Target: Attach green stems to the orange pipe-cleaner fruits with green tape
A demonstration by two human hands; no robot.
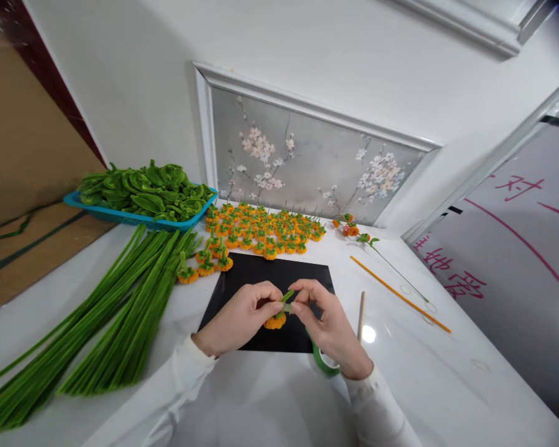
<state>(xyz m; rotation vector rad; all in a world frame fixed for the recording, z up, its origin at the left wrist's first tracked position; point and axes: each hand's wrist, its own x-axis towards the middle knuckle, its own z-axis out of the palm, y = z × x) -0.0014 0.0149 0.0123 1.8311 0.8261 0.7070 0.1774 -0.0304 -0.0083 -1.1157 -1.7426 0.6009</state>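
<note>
Both hands meet over a black mat point(261, 270) on the white tabletop point(261, 397), sleeves pale and long to the wrists. The left hand point(249, 313) comes in from one side, its thumb and forefinger pinching just above a small orange flower point(275, 321), which hangs head-down over the mat. The right hand point(323, 316) faces it, thumb and fingertip pressed together on a short pale strip point(287, 307) at the flower's stem; its other fingers are curled. A green tip point(287, 295) pokes up slantwise between the two hands. Exactly how the strip sits against the stem I can't tell from here, as the fingers cover it.

A roll of green tape point(323, 363) lies by the near edge of the mat, partly under the right wrist. Just beyond the mat, a crowd of orange flowers point(265, 230) rests heads down, stems pointing up, with a smaller group point(205, 268) nearer the left. Beside those lies a thick spread of fuzzy green stems point(102, 323), and behind them a blue tray point(135, 217) is heaped with green leaves point(144, 189).

Over to the right I see a thin brown stick point(361, 316), a long orange rod point(400, 294) and a wire-stemmed floral sprig point(349, 228). A blossom panel point(307, 155) is set in the wall behind.
</note>
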